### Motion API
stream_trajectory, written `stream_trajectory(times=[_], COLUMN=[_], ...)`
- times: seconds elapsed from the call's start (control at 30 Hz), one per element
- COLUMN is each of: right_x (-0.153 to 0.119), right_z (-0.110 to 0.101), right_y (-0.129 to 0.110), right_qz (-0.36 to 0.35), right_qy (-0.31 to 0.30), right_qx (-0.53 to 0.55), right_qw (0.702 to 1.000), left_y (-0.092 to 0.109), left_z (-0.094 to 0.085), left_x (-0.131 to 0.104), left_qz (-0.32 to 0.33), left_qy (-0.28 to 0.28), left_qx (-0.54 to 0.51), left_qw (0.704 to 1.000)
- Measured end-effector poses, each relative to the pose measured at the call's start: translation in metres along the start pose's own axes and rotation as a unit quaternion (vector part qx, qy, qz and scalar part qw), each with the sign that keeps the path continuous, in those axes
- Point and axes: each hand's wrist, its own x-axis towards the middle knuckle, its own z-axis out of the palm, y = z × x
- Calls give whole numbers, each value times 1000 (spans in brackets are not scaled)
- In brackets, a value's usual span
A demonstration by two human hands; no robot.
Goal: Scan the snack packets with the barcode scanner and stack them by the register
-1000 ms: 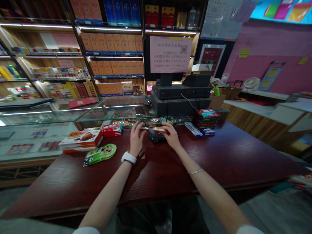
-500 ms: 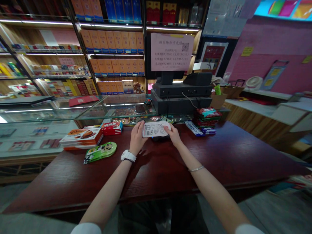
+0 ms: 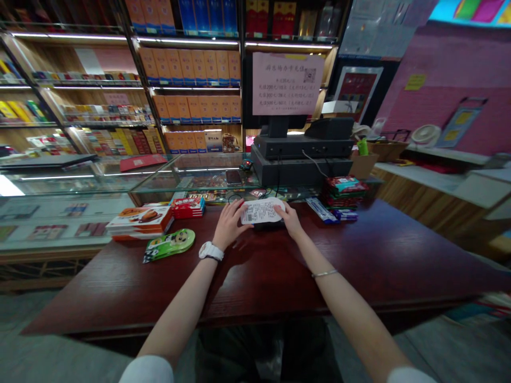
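The pack (image 3: pixel 261 211) shows a pale face with small dark print and a barcode, its outline rounded. It is above the far part of the dark red, glossy counter (image 3: pixel 255 282). The right hand (image 3: pixel 290 219) pinches its right end; the left hand (image 3: pixel 230 226) is spread at its left edge. Lit shelves (image 3: pixel 191 88) and a pink wall (image 3: pixel 447 64) stand beyond.
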Motion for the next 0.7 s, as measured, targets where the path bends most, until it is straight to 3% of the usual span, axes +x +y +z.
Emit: stream_trajectory(times=[0.3,0.43,0.57,0.7], right_x=[5,3,0,-1], right_z=[-2,-4,-6,-8], right_y=[12,9,2,0], right_qz=[5,-92,-212,-260], right_qy=[-8,-55,-109,-111], right_qx=[-11,-68,-209,-291], right_qw=[1000,992,949,914], left_y=[0,-2,-8,-12], left_z=[-4,-5,-3,-2], left_x=[0,0,-2,-3], left_qz=[9,-5,-16,-18], left_qy=[1,19,28,20], left_qx=[3,7,11,19], left_qw=[1000,1000,999,999])
